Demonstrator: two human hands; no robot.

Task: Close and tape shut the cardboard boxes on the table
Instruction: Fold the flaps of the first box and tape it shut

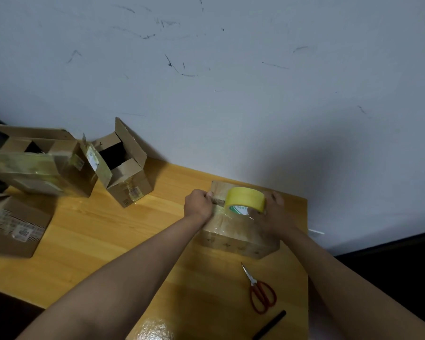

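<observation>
Closed cardboard box [238,231] near desk [103,231] right edge. Left hand [198,203] pinching tape end on top; right hand [271,212] gripping yellow tape roll [245,200], green core print unreadable. Left box label [23,233]: "4002".

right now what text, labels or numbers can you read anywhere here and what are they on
"4002", only roughly legible: on the white sticker of the closed box at the left edge.
Green print on the tape roll core: too blurred to read.
Labels on the small open box and the big open box: too small to read.
Marks on the front of the box being taped: unreadable.
</observation>
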